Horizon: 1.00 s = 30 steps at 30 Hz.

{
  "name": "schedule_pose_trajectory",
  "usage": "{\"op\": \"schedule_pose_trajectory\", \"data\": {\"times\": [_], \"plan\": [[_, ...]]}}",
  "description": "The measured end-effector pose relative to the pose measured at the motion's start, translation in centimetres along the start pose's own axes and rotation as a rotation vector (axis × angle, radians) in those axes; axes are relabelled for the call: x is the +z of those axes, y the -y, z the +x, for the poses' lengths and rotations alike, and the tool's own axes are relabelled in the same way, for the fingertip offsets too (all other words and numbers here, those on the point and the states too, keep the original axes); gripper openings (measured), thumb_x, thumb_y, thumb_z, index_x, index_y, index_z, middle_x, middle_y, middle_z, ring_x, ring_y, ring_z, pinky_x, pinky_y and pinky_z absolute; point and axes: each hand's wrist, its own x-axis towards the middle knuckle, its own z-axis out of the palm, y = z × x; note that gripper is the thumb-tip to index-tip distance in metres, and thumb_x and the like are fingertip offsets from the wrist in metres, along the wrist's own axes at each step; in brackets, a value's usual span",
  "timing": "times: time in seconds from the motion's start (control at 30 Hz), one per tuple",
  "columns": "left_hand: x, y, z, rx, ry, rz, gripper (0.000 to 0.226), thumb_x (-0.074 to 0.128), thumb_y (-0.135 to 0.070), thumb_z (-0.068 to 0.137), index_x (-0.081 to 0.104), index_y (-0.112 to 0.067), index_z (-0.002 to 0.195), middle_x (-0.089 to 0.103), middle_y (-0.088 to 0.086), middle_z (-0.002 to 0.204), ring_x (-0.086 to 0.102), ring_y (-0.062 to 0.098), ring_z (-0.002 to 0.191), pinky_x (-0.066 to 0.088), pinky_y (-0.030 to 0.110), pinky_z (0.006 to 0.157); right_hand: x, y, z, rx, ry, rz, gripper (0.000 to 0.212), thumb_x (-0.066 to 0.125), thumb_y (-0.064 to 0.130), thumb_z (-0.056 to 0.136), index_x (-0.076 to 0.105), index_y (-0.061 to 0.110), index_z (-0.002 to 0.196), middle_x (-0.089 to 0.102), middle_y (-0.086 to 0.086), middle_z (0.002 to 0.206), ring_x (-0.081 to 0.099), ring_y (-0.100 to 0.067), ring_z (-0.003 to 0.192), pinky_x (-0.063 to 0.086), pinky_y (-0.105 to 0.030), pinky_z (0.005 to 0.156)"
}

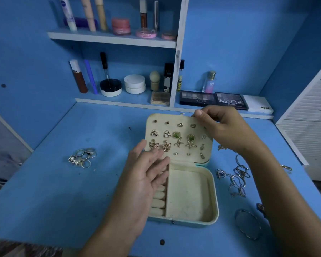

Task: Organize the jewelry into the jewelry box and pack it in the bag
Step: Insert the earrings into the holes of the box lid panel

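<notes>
A cream jewelry box [190, 193] lies open in the middle of the blue desk. Its raised lid panel [178, 137] carries several pairs of earrings. My right hand [222, 127] pinches the lid's top right corner, thumb at the edge. Over the box's left side, where the ring rolls [158, 202] lie, my left hand [146, 173] has its fingers straight and holds nothing. A pile of rings [82, 157] lies on the desk to the left. Necklaces and pendants [235, 178] lie tangled to the right, with a bangle [247, 224] nearer me. No bag is in view.
Shelves [111, 38] at the back hold cosmetics, tubes and jars. Eyeshadow palettes [213, 100] and a white box [258, 105] sit on the back ledge behind the jewelry box. A white slatted panel [308, 130] borders the desk on the right.
</notes>
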Motion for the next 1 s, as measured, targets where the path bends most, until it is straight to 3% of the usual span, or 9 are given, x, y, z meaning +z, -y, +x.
{"op": "schedule_pose_trajectory", "data": {"times": [0.1,0.2,0.3,0.4,0.53,0.67,0.87,1.0], "plan": [[-0.6,-0.7,0.9,0.097,0.013,0.204,0.018,0.056,-0.017,0.094,0.066,-0.021,0.109,0.076,-0.002,0.098,0.072,0.015,0.098,0.052,0.032,0.08,0.6,-1.1,0.5,0.066,-0.005,0.018,0.027,0.056,0.042,0.099,0.071,0.021,0.09,0.067,-0.005,0.082,0.051,-0.005,0.059,0.042,-0.022,0.053],[-1.5,-1.6,3.0,0.269,-0.052,0.474,0.015,0.056,-0.016,0.098,0.07,-0.021,0.098,0.075,-0.005,0.09,0.071,0.01,0.09,0.056,0.032,0.079,1.1,-2.1,0.8,0.103,-0.002,0.006,0.023,0.057,0.04,0.099,0.072,0.024,0.092,0.069,0.0,0.084,0.055,-0.004,0.059,0.041,-0.012,0.051],[-2.6,-2.5,6.3,0.396,-0.096,0.717,0.014,0.062,-0.019,0.094,0.071,-0.028,0.088,0.073,-0.01,0.083,0.069,0.007,0.084,0.055,0.032,0.082,1.9,-3.1,1.0,0.12,0.005,-0.026,0.022,0.057,0.043,0.098,0.072,0.028,0.091,0.07,-0.006,0.09,0.061,-0.019,0.072,0.05,-0.031,0.067],[-3.5,-3.4,9.8,0.488,-0.165,0.975,0.015,0.064,-0.023,0.092,0.068,-0.032,0.082,0.07,-0.016,0.082,0.064,-0.002,0.078,0.047,0.02,0.077,2.6,-3.8,1.1,0.147,0.019,-0.055,0.021,0.058,0.044,0.096,0.072,0.029,0.091,0.067,-0.012,0.086,0.061,-0.026,0.082,0.05,-0.034,0.072],[-4.8,-4.2,13.7,0.473,-0.201,1.203,0.011,0.062,-0.02,0.094,0.07,-0.02,0.101,0.069,-0.005,0.094,0.061,0.011,0.081,0.041,0.02,0.074,3.3,-4.4,0.9,0.174,0.043,-0.084,0.02,0.06,0.045,0.095,0.07,0.028,0.094,0.066,0.003,0.075,0.058,-0.014,0.073,0.047,-0.028,0.069],[-5.9,-4.3,15.7,0.481,-0.242,1.267,0.018,0.059,-0.014,0.094,0.07,-0.011,0.109,0.067,-0.001,0.093,0.059,0.012,0.083,0.036,0.012,0.07,3.6,-4.6,0.9,0.175,0.026,-0.099,0.018,0.061,0.043,0.094,0.07,0.028,0.093,0.067,0.01,0.077,0.06,-0.01,0.074,0.047,-0.024,0.067],[-6.6,-3.4,16.1,0.567,-0.261,1.341,0.016,0.059,-0.008,0.091,0.075,-0.012,0.092,0.068,0.005,0.093,0.064,0.023,0.086,0.041,0.023,0.077,3.9,-4.8,0.8,0.161,0.002,-0.1,0.016,0.062,0.042,0.094,0.069,0.028,0.096,0.066,0.018,0.083,0.059,-0.001,0.083,0.042,-0.019,0.068],[-6.6,-3.1,16.4,0.584,-0.262,1.359,0.013,0.064,-0.015,0.088,0.077,-0.014,0.091,0.063,0.003,0.09,0.057,0.018,0.078,0.039,0.021,0.075,4.0,-4.9,0.7,0.16,-0.01,-0.099,0.016,0.062,0.042,0.095,0.069,0.028,0.097,0.064,0.02,0.08,0.059,0.0,0.081,0.04,-0.018,0.066]]}}
